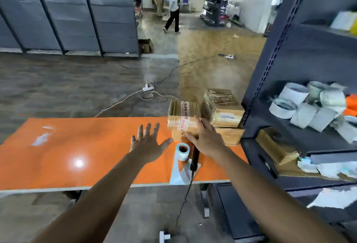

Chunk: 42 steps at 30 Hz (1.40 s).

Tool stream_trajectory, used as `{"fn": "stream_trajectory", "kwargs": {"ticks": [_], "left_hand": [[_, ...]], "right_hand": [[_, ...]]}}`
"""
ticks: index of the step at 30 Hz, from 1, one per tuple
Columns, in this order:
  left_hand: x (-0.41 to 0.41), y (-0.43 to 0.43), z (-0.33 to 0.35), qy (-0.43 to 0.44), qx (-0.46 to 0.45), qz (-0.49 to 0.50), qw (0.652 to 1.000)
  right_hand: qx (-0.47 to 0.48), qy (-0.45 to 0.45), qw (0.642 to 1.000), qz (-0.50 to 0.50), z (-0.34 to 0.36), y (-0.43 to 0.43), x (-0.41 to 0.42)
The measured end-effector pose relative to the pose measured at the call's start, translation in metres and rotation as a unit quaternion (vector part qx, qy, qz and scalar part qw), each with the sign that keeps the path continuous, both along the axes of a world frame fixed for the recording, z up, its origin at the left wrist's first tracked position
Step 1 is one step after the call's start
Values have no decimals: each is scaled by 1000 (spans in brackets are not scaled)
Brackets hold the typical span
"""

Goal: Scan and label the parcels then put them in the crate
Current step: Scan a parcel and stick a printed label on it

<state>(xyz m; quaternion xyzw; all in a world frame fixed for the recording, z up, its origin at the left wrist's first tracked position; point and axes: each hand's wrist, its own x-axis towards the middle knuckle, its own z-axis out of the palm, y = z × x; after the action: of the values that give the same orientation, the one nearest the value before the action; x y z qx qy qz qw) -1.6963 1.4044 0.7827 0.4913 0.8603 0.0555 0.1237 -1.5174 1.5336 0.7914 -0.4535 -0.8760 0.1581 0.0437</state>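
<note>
Several cardboard parcels are stacked at the right end of the orange table (81, 146). The nearest taped parcel (182, 115) lies on top of a lower box. My right hand (207, 138) rests against its near right corner, fingers on the cardboard. My left hand (148, 142) hovers over the table just left of the stack, fingers spread, holding nothing. A roll of labels (183, 151) stands in front of the stack, its strip trailing toward the table edge. A black handheld scanner (194, 159) lies beside the roll, its cable hanging off the table. No crate is in view.
A dark metal shelf rack (270, 68) stands right of the table, holding label rolls (301, 105) and boxes. A second parcel (224, 107) lies behind the taped one. A power strip (147, 88) and cables lie on the floor beyond. People walk far back.
</note>
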Motion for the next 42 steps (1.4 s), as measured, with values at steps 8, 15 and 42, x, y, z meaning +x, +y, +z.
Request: {"fn": "stream_trajectory", "kwargs": {"ticks": [8,15,42], "left_hand": [[-72,67,3,-71,15,-77,994],[-68,117,-25,-166,13,-83,983],[-118,132,-14,-196,263,-111,938]], "right_hand": [[-28,-18,995,-98,8,27,-54],[-56,-28,991,-119,-17,68,-57],[-74,247,946,-194,-7,108,-132]]}}
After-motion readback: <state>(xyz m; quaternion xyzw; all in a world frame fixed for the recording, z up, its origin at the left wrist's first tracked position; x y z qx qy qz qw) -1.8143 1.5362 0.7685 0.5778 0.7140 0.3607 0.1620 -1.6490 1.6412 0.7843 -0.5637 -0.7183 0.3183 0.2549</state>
